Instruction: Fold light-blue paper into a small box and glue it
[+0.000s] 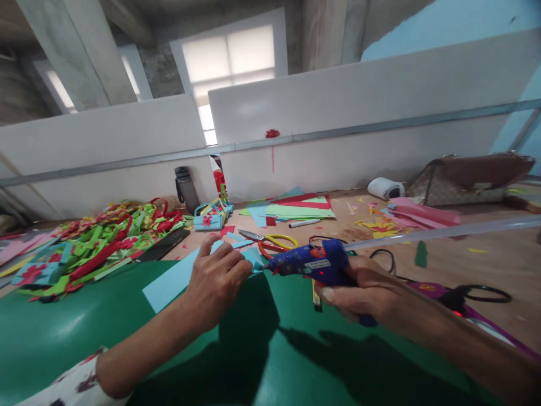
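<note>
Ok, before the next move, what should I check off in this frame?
1. Glue gun in the right hand: ok, gripped by its handle.
2. Glue stick loaded: ok, a long clear length sticks out behind.
3. Nozzle near the small blue piece: ok; actual contact, cannot tell.
4. Left hand firmly gripping that piece: cannot tell, fingertips partly hidden.
5. Fingers well away from the nozzle: not ok, they are close.
6. Gun hot enough: cannot tell.
</note>
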`<state>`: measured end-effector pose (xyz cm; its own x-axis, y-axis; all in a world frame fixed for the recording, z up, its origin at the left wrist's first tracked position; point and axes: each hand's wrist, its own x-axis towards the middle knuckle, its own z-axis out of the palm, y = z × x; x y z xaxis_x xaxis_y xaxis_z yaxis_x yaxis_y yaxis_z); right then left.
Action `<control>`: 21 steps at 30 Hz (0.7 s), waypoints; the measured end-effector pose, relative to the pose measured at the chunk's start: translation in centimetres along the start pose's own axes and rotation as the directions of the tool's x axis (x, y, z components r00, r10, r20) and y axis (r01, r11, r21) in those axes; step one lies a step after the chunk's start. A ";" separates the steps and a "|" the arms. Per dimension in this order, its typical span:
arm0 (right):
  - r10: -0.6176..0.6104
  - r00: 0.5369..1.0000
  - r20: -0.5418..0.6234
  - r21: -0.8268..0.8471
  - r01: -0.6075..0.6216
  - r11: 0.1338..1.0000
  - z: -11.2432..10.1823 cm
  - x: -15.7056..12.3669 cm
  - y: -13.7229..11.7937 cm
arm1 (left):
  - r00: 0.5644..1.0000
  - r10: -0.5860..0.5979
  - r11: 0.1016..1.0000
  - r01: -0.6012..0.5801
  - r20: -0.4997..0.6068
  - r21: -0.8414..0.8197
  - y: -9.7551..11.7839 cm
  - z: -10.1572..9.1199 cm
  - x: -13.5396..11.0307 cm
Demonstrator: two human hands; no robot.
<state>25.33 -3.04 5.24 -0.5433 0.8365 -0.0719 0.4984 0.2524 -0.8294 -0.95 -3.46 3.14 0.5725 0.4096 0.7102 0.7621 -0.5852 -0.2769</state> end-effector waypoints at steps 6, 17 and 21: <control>0.014 1.000 0.003 0.003 -0.014 1.000 0.0 -0.2 -0.2 | 1.000 0.009 1.000 -0.010 0.006 0.007 0.0 0.0 0.0; 0.057 0.997 -0.045 -0.027 -0.058 0.998 -0.2 -0.3 -1.1 | 0.998 0.020 0.999 -0.018 -0.053 0.031 0.1 -0.4 0.1; 0.030 0.999 -0.036 -0.010 -0.030 0.999 -0.4 -0.3 -1.0 | 0.999 0.006 0.999 -0.005 -0.051 0.032 -0.1 -0.3 0.0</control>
<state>25.20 -3.33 6.32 -0.5034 0.8607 -0.0764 0.5214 0.2320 -0.8212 -1.11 -3.62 3.41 0.5610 0.3695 0.7408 0.7687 -0.5646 -0.3005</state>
